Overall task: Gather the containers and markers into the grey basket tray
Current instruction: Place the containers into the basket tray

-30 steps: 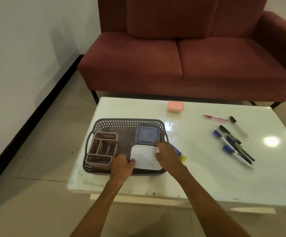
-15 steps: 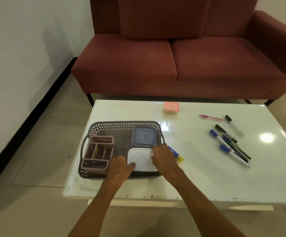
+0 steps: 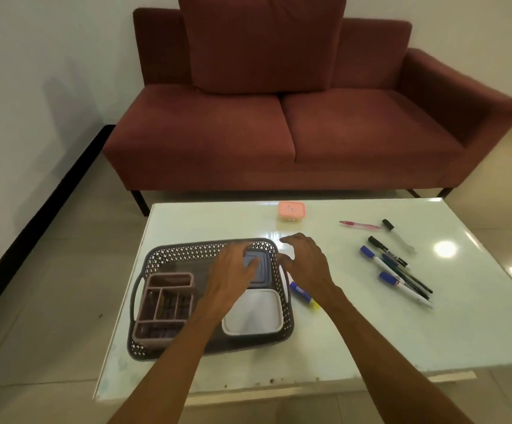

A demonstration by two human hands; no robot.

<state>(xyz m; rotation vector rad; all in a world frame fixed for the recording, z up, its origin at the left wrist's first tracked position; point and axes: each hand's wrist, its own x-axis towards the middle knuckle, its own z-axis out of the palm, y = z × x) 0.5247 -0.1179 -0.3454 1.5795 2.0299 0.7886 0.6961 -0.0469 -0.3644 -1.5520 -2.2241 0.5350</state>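
Note:
The grey basket tray [image 3: 187,250] sits at the table's left. It holds a pink divided organiser [image 3: 164,304], a blue-lidded container [image 3: 264,272] and a white-lidded container [image 3: 253,313]. My left hand [image 3: 233,272] lies over the blue container with its fingers spread on the lid. My right hand [image 3: 305,264] hovers just outside the basket's right rim, fingers loosely bent and holding nothing. A small pink container [image 3: 291,210] stands farther back. A blue and yellow marker [image 3: 302,295] lies beside the basket, under my right wrist. Several markers [image 3: 397,269] lie to the right.
A pink pen [image 3: 360,225] and a black-capped white marker [image 3: 398,236] lie at the far right of the white glossy table [image 3: 355,332]. A dark red sofa [image 3: 279,133] stands behind the table. A white wall runs along the left.
Both hands have left the white container and moved away from me. The left one now lies on the blue container; the right one is past the basket's right rim.

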